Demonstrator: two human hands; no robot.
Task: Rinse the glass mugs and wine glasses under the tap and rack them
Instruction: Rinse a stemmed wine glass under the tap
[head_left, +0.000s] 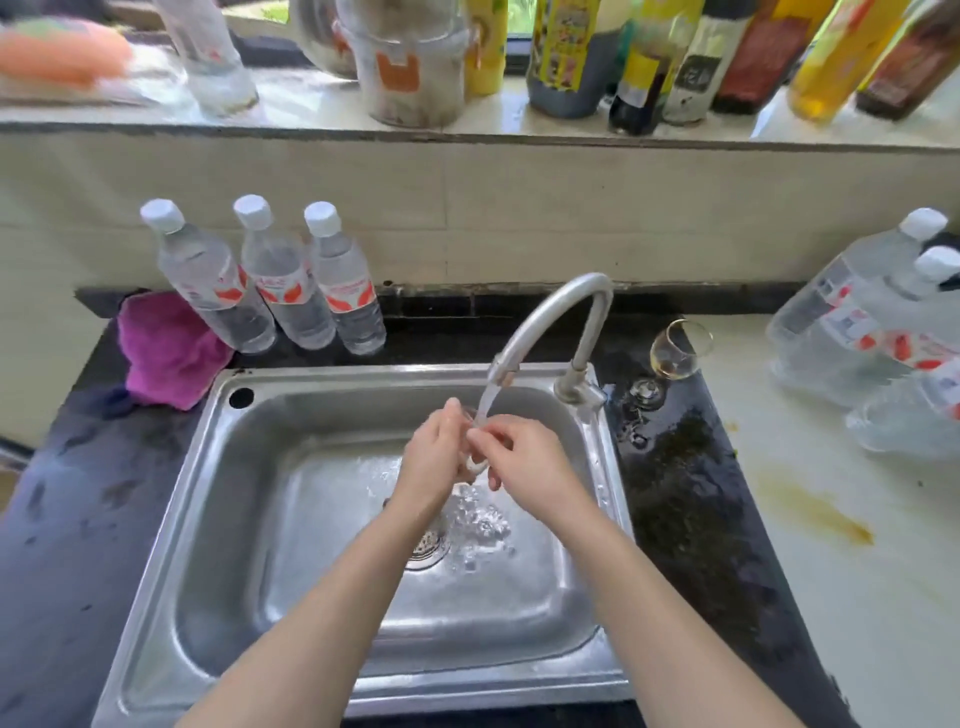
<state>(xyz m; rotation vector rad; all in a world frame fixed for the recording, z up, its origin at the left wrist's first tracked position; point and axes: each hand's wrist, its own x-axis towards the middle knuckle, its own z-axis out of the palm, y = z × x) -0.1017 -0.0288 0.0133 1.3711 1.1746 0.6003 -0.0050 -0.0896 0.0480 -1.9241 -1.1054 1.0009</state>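
Both arms reached out over the shiny steel sink (156, 545), and the two hands met under the tap (558, 317). The left hand (436, 452) curled its fingers round a clear glass mug (475, 457) and held it just under the spout. The right hand (530, 467) pinched the mug's curved handle and rim with bent fingers. Most of the mug was hidden by the hands, so its shape was hard to see. Water (488, 405) ran from the spout onto the mug and splashed bubbly over the round drain (426, 545) below.

Just right of the tap, a round wine glass (678, 351) stood on the wet dark counter (691, 493). Left of the tap, three clear plastic bottles (275, 280) with white caps stood in a row, and a fuzzy pink cloth (171, 348) lay beside them.
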